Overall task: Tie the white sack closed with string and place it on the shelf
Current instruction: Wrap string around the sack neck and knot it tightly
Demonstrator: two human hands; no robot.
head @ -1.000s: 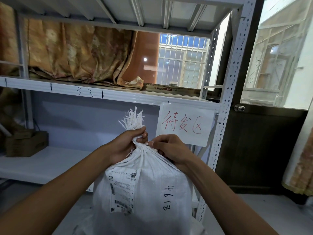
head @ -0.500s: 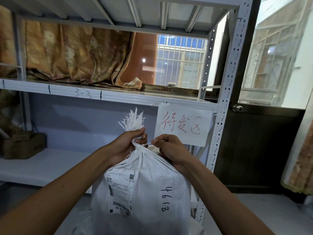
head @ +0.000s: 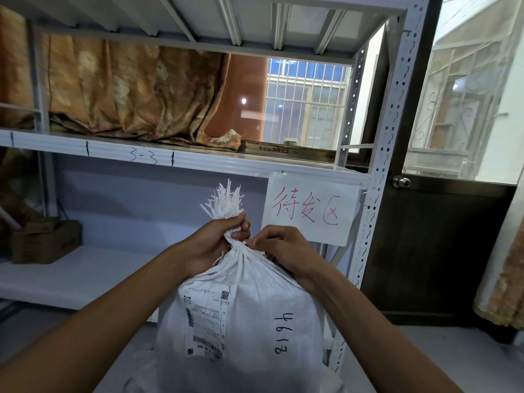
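Note:
The white woven sack [head: 255, 316] stands upright in front of me, with a shipping label and "4613" written on its side. Its mouth is gathered into a tight neck, and a frayed tuft [head: 224, 201] sticks up above it. My left hand [head: 211, 245] is clenched around that neck just under the tuft. My right hand [head: 283, 251] pinches at the neck from the right side, fingertips against the gathered fabric. The string itself is too thin to make out between my fingers. Behind the sack rises the white metal shelf [head: 71, 276].
A cardboard box [head: 45, 241] sits at the left of the lower shelf board. The upper board [head: 198, 161] carries draped orange cloth [head: 119, 92]. A paper sign with red writing [head: 309, 211] hangs from the shelf edge. A dark door [head: 442, 245] stands to the right.
Both hands stay at the sack's neck. My right hand's fingers have shifted slightly against the gather; the sack has barely moved.

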